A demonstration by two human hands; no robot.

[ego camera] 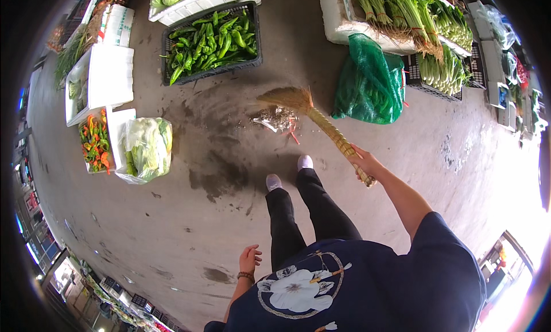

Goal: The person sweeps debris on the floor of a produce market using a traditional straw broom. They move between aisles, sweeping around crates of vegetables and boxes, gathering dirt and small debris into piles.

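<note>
My right hand (365, 163) is closed around the bound handle of a straw broom (329, 127), close to its lower end. The broom's bristle head (286, 97) fans out to the left over the concrete floor, just above a small pile of debris (279, 118). Dark bits, white scraps and red strips show in the pile. My left hand (250, 258), with a beaded bracelet at the wrist, hangs beside my body with its fingers loosely curled and nothing in it. My shoes stand on the floor below the pile.
Ahead is a black crate of green peppers (212, 47). To the right are a green mesh sack (370, 84) and a foam box (340, 26) with leafy stalks. On the left stand a white foam box (111, 75), a box of red and green peppers (95, 142) and a plastic bag of vegetables (148, 149).
</note>
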